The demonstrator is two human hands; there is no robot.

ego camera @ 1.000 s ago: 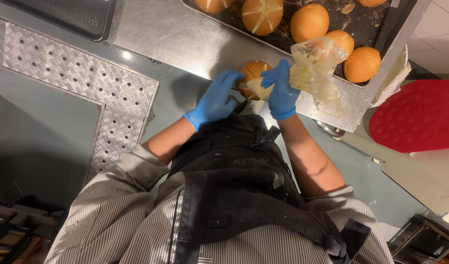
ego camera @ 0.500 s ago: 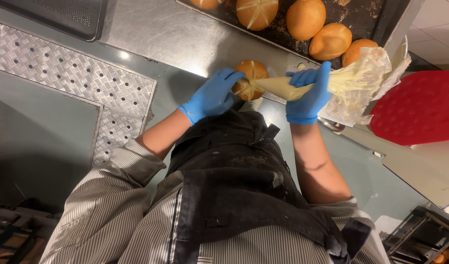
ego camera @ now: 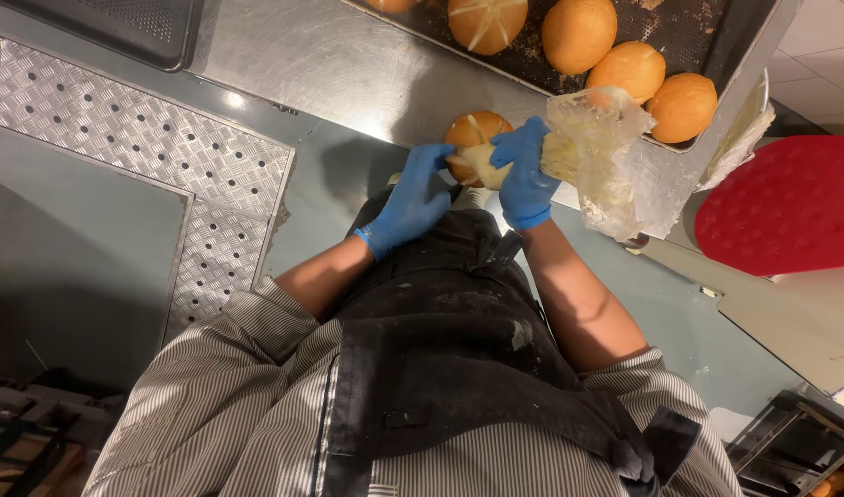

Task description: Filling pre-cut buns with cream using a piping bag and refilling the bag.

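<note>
Both of my hands wear blue gloves. My left hand [ego camera: 413, 198] cups a round golden bun [ego camera: 470, 134] with pale lines across its top, held just above my black apron. My right hand [ego camera: 525, 175] grips a clear piping bag [ego camera: 598, 152] of pale yellow cream, with the tip pressed against the bun. The bag's loose plastic end flares out to the right. Beyond the hands lies a dark perforated baking tray [ego camera: 722, 46] carrying several more round buns; one of them [ego camera: 486, 20] shows the same pale lines.
The tray rests on a steel counter [ego camera: 330, 64]. A red round mat [ego camera: 790, 207] lies at the right. Perforated tread plate [ego camera: 118, 138] covers the floor at left, and another dark tray [ego camera: 118, 23] sits top left. A rack with buns [ego camera: 808, 451] shows at bottom right.
My right hand swung the piping bag out to the right away from the bun, then came back; the tip is on the bun again. My left hand kept holding the bun.
</note>
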